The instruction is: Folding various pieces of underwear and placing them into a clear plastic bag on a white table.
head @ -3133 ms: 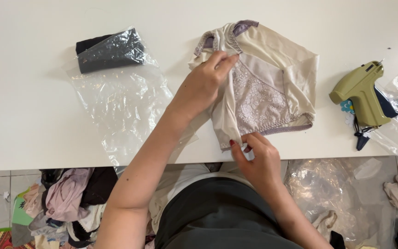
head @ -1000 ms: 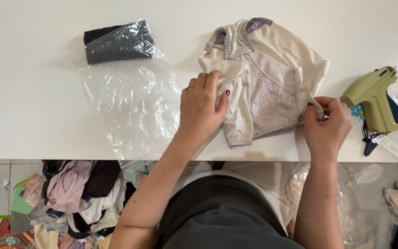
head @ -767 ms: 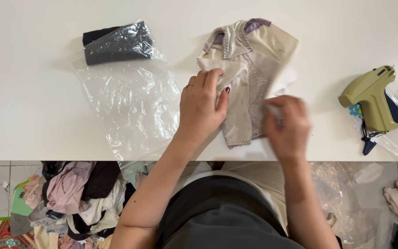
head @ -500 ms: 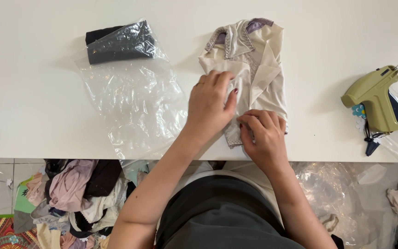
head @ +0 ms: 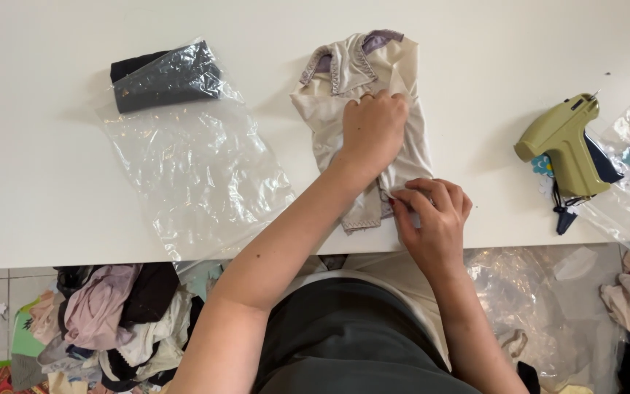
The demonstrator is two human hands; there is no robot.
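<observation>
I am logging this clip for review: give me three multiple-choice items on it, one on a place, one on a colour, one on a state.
1. Where does the green tagging gun lie?
A. right of the cream garment
B. on the clear bag
C. on the floor

2. What colour is the folded cloth at the top of the clear bag?
A. red
B. dark grey and black
C. yellow

3. What is the left hand doing?
A. lifted in the air
B. holding the gun
C. pressing on the garment

Key: 1 A, it lies toward the table's right end. 2 B, it looks dark through the plastic. 3 C, it rests on the fabric, while the right hand pinches the lower edge.
</observation>
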